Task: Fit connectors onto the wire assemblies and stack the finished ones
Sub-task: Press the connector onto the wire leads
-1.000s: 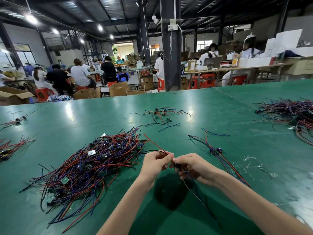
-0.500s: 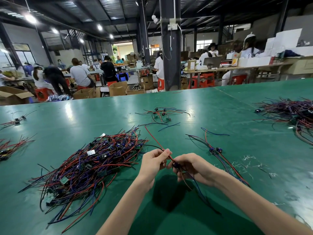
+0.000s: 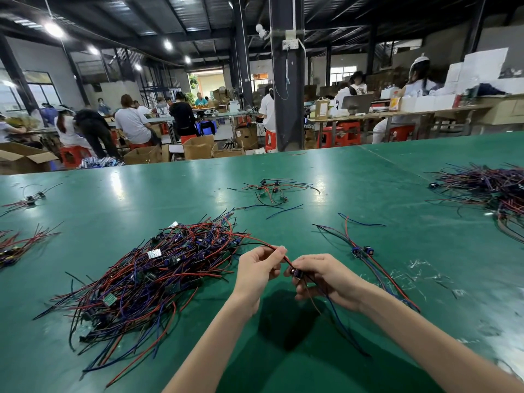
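My left hand (image 3: 259, 269) pinches a red wire (image 3: 279, 253) that trails off to the left toward a big pile of red, blue and black wire assemblies (image 3: 147, 276). Close beside it, my right hand (image 3: 321, 276) grips a small dark blue connector (image 3: 295, 272), from which blue and black wires (image 3: 334, 313) hang down over the green table (image 3: 113, 194). The two hands almost touch above the table's near part. To the right lie two assemblies with blue connectors (image 3: 361, 251), side by side.
A small cluster of wires and connectors (image 3: 273, 190) lies further back. A large tangle of wires (image 3: 493, 188) covers the far right, smaller bundles (image 3: 17, 245) the left edge. Clear plastic scraps (image 3: 419, 276) litter the table at right. People work at benches beyond.
The red wire has dropped from pointing up and back to lying low toward the pile. My hands have stayed together and turned slightly; the connector now shows at my right fingertips.
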Tool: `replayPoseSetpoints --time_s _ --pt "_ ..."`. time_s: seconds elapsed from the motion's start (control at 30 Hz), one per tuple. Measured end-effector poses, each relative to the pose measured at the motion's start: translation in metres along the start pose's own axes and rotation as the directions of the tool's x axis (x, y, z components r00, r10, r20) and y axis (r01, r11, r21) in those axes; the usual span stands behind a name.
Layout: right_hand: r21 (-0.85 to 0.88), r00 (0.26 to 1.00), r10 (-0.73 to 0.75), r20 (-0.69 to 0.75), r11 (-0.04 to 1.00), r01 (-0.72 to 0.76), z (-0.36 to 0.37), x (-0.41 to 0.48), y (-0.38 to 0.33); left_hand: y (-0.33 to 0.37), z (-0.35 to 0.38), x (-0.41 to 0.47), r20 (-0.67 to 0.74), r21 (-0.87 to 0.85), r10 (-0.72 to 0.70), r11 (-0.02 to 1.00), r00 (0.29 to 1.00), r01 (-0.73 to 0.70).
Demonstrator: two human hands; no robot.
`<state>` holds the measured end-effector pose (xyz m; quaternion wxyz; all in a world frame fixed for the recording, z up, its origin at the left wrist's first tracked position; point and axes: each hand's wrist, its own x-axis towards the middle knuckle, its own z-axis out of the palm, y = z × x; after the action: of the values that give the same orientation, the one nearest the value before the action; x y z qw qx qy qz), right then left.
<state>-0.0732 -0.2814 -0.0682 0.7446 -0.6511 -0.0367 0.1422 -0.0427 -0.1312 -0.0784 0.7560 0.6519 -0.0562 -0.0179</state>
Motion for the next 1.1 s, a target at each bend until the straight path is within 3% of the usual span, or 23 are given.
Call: replayPoseSetpoints --time_s 0.33,1.1 --pt "0.012 0.999 0.048 -0.001 0.999 -0.048 0.0015 0.0007 0.001 0.0017 0.0004 -0.0019 0.008 0.012 0.015 1.0 1.0 -0.015" --pt "-0.063 1.0 -0.017 0.006 0.998 0.017 0.0009 -0.0024 -0.0001 -0.0007 0.0015 -0.0016 0.0 -0.031 0.007 0.999 1.0 -0.007"
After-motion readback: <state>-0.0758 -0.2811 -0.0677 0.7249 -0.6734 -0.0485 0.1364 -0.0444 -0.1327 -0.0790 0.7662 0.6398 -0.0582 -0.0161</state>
